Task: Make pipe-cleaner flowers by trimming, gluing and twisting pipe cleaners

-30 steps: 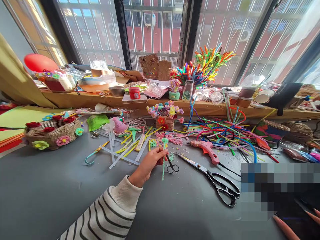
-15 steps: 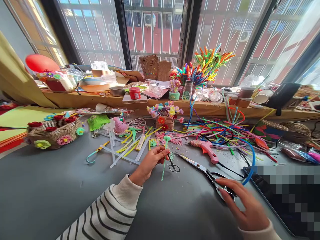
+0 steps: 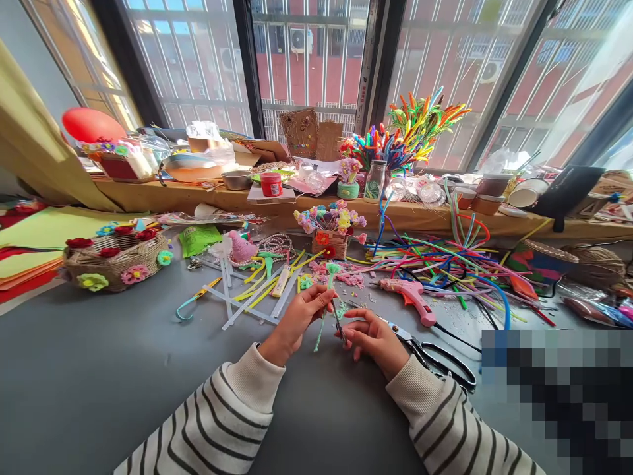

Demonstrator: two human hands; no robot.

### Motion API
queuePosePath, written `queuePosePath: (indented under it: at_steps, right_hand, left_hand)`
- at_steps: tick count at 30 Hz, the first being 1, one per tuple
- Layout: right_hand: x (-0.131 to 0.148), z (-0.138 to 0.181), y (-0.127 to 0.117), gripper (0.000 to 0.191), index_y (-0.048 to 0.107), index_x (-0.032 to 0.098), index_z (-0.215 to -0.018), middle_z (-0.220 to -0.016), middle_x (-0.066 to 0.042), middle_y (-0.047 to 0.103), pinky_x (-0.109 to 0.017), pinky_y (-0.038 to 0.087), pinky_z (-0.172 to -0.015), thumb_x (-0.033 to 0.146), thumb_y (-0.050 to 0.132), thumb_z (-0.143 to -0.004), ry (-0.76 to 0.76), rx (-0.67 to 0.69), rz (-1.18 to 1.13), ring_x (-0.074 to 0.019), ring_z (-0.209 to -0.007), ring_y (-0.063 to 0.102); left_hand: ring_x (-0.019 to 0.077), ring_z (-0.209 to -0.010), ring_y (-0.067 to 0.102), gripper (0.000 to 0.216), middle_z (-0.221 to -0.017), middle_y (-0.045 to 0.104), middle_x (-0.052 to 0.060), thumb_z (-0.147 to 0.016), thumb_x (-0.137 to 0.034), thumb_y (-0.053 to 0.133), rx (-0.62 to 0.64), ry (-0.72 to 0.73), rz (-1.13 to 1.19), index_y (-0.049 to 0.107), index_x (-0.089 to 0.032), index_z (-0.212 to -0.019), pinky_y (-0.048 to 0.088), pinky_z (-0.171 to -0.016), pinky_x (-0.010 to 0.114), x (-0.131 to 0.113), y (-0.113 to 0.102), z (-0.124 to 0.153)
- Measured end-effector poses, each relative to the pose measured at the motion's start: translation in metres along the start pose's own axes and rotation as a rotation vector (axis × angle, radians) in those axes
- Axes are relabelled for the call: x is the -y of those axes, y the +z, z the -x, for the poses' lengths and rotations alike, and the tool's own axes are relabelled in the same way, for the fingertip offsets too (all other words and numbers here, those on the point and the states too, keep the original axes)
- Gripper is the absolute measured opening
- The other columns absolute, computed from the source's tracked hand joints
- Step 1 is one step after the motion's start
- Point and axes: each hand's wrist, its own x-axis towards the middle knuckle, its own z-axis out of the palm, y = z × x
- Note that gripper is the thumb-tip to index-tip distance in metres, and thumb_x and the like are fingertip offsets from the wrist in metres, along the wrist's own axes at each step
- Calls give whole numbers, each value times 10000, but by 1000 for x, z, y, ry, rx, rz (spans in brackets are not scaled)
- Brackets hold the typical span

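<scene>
My left hand [image 3: 302, 316] is closed in a pinch on a mint-green fuzzy flower [image 3: 333, 268]; its thin twisted stem [image 3: 319, 335] hangs below the fingers. Small dark scissors [image 3: 337, 318] extend down from the same fingertips, and their blades are partly hidden. My right hand [image 3: 373, 338] has its thumb and fingers closed at the loops of these scissors. Behind the right wrist, large black-handled scissors [image 3: 448, 363] lie on the grey table [image 3: 163, 396], partly covered by that hand.
A pink glue gun [image 3: 413, 297] lies beyond the right hand, near a heap of coloured pipe cleaners [image 3: 445, 264]. Glue sticks [image 3: 228, 290] lie to the left. A flower-trimmed rope basket [image 3: 116, 267] and a small pot of fuzzy flowers [image 3: 336, 244] stand farther back.
My right hand has left the large scissors and moved left to the small scissors' loops. The small scissors have turned slightly. My left hand keeps its pinch.
</scene>
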Motion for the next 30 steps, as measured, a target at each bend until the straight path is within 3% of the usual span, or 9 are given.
queuePosePath:
  at_steps: [6,12,16,20,23,30]
  right_hand:
    - [-4,0,-1,267,475,155,-697,-615,29,497,-167,374,-364,339,621,-570,-39,-42,144,-50,-444,443]
    - [-5,1,-1,281,538,153,-801,-601,42,399,-177,311,-337,368,568,-623,-136,-111,428,-35,-390,365]
    - [-2,3,0,210,529,149,-643,-652,15,413,-185,296,-359,358,545,-649,-167,-79,550,-45,-435,366]
    - [-2,3,-1,261,441,167,-577,-591,28,397,-193,282,-396,400,514,-668,-210,-120,557,-58,-448,337]
    - [1,4,0,339,381,174,-537,-557,31,360,-207,295,-452,470,461,-681,-256,-133,575,-76,-487,339]
    - [9,10,8,499,432,166,-629,-628,-3,390,-240,303,-516,636,267,-670,-293,-10,744,-115,-563,366]
  left_hand:
    - [47,-499,386,219,-552,471,-32,-583,-334,589,7,15,-13,535,-148,-685,309,-503,176,-1,2,2]
    - [44,-485,385,217,-535,463,-43,-575,-347,594,35,-4,-17,522,-156,-650,316,-513,180,-4,5,4]
    - [41,-495,392,195,-541,460,-49,-575,-327,597,59,1,9,529,-159,-648,312,-516,177,-5,6,4]
    - [41,-502,397,204,-534,469,-48,-589,-309,591,3,19,21,524,-155,-704,308,-518,173,-4,5,2]
    - [43,-498,392,196,-526,482,-45,-588,-308,593,-22,39,-4,484,-149,-628,303,-514,173,-4,3,2]
    - [42,-465,358,214,-494,478,-41,-619,-306,566,115,49,-76,454,-137,-551,285,-490,180,-6,5,5]
